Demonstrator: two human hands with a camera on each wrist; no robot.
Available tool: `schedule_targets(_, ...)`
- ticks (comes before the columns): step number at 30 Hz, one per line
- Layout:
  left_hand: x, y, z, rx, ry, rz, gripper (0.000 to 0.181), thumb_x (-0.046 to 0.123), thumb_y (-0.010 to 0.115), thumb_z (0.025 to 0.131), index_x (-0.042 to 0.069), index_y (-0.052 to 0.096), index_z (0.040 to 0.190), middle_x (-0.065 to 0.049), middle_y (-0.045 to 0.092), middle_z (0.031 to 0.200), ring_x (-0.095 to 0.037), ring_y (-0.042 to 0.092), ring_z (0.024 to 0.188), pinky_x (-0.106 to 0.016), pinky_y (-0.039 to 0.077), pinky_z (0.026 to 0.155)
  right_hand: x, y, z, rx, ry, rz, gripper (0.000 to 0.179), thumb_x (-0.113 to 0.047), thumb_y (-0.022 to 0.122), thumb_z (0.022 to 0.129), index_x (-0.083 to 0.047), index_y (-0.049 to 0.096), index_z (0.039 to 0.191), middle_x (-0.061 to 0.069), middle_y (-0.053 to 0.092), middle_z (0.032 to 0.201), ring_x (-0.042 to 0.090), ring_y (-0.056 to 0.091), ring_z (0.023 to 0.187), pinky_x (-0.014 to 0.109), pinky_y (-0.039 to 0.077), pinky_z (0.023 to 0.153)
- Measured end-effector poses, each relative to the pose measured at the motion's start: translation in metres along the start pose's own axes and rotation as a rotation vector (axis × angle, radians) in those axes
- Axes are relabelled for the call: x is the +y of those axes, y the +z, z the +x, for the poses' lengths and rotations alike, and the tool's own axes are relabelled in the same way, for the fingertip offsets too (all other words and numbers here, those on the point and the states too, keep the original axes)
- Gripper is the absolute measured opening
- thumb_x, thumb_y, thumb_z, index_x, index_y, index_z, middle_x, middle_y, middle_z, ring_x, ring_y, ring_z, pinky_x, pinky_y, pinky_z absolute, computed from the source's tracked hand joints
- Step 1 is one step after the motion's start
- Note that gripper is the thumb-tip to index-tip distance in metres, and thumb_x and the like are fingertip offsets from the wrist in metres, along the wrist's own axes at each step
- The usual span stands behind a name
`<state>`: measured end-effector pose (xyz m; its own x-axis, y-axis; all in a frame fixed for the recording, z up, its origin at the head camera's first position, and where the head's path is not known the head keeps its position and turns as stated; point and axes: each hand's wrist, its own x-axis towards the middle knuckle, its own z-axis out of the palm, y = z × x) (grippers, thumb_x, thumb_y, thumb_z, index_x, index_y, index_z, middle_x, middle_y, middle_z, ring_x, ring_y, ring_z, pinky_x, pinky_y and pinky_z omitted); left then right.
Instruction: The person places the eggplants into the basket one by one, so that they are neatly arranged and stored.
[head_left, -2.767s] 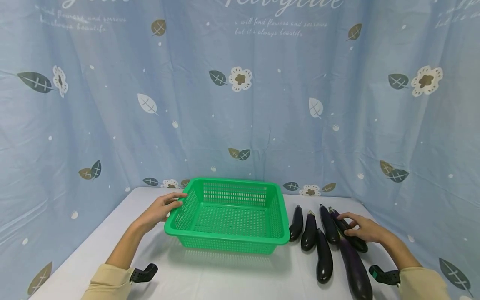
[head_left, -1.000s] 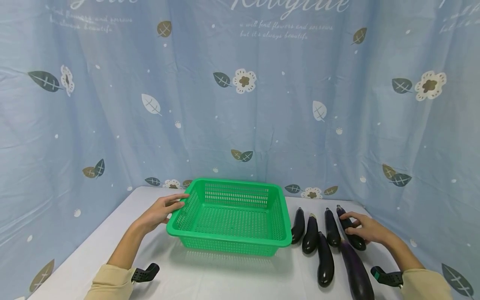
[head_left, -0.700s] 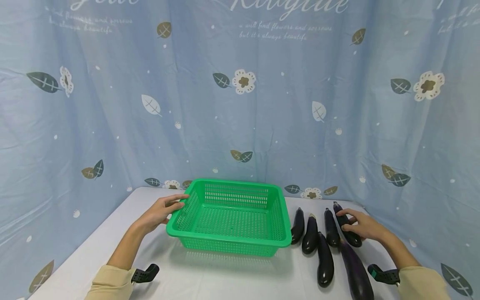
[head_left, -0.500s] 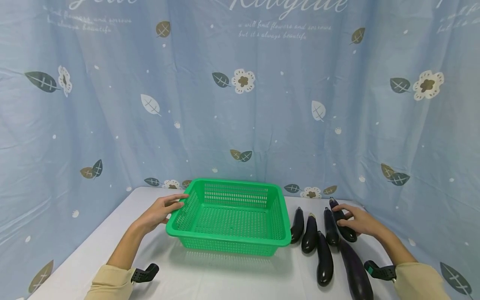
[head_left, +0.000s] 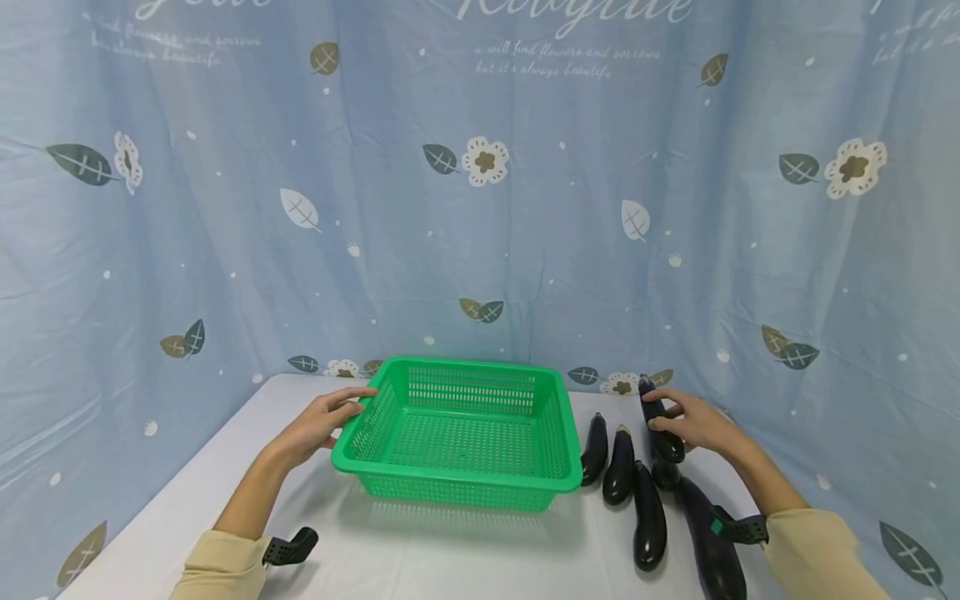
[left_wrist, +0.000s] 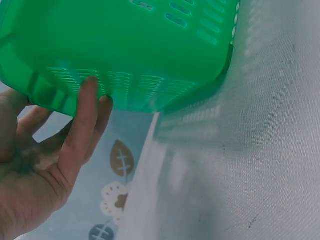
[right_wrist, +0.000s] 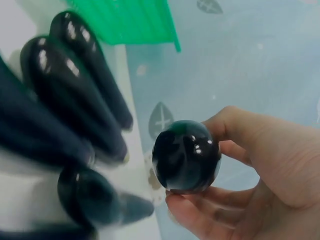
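My right hand (head_left: pixel 697 423) grips a glossy dark eggplant (head_left: pixel 654 412), raised over the right side of the table. In the right wrist view its rounded end (right_wrist: pixel 185 157) points at the camera, with thumb and fingers around it. Below it lies another eggplant (head_left: pixel 664 476), mostly hidden. My left hand (head_left: pixel 311 429) holds the left rim of a green plastic basket (head_left: pixel 457 479), whose inside shows only its perforated floor. In the left wrist view, fingers (left_wrist: pixel 86 107) reach up against the basket's outer wall.
Between basket and right hand lie two short eggplants (head_left: pixel 595 450) side by side. Another eggplant (head_left: pixel 649 521) lies nearer, beside a longer purple one (head_left: pixel 708 542) partly under the right wrist's camera. A blue patterned curtain (head_left: pixel 480 250) hangs behind the white table (head_left: pixel 450 558).
The right hand has taken hold of the rightmost eggplant and lifted it up and leftward, over its neighbour. The left hand and basket have stayed in place.
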<state>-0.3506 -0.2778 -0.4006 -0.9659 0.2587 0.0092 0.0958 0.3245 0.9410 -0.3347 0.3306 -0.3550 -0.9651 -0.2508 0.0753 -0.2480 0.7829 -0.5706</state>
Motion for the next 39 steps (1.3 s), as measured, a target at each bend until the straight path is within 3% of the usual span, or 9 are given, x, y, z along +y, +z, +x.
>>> schedule_targets(7,0.001,0.001,0.000,0.000,-0.008,-0.011,0.050,0.036,0.051,0.103,0.018,0.041,0.149,-0.025,0.047,0.144,-0.024,0.068,0.101,-0.047,0.060,0.073,-0.020,0.002,0.006,-0.030,-0.026,0.072,0.053,-0.021,0.063,0.095,-0.001,0.045,0.140,0.037,0.059,0.119,0.027,0.068,0.087,0.039,0.058,0.058)
schedule_targets(15,0.001,0.001,-0.001,-0.004,-0.011,-0.018,0.049,0.031,0.049,0.104,0.018,0.039,0.150,-0.025,0.051,0.139,-0.023,0.069,0.100,-0.047,0.060,0.071,-0.036,0.009,0.017,-0.014,-0.041,0.108,0.053,-0.021,0.064,0.094,-0.003,0.046,0.141,0.035,0.062,0.117,0.020,0.068,0.073,0.040,0.057,0.057)
schedule_targets(20,0.002,0.001,-0.001,-0.010,-0.010,-0.016,0.049,0.029,0.049,0.104,0.018,0.038,0.150,-0.025,0.052,0.137,-0.022,0.069,0.097,-0.047,0.060,0.072,-0.043,0.014,0.024,-0.005,-0.029,0.097,0.053,-0.023,0.065,0.094,-0.006,0.048,0.141,0.036,0.059,0.123,0.019,0.065,0.071,0.038,0.055,0.055)
schedule_targets(30,0.002,0.002,-0.003,-0.009,-0.002,-0.013,0.050,0.031,0.051,0.103,0.018,0.039,0.150,-0.026,0.050,0.138,-0.022,0.069,0.094,-0.047,0.060,0.071,-0.063,0.024,0.033,-0.049,-0.068,0.192,0.052,-0.021,0.063,0.095,-0.005,0.046,0.141,0.032,0.062,0.122,0.020,0.068,0.079,0.038,0.056,0.055)
schedule_targets(39,0.001,0.002,-0.002,-0.005,-0.002,-0.016,0.051,0.032,0.052,0.103,0.018,0.039,0.150,-0.026,0.048,0.142,-0.023,0.068,0.098,-0.047,0.060,0.072,-0.071,0.033,0.041,-0.066,-0.114,0.188,0.051,-0.023,0.062,0.096,-0.007,0.046,0.142,0.038,0.055,0.128,0.019,0.065,0.066,0.035,0.055,0.052)
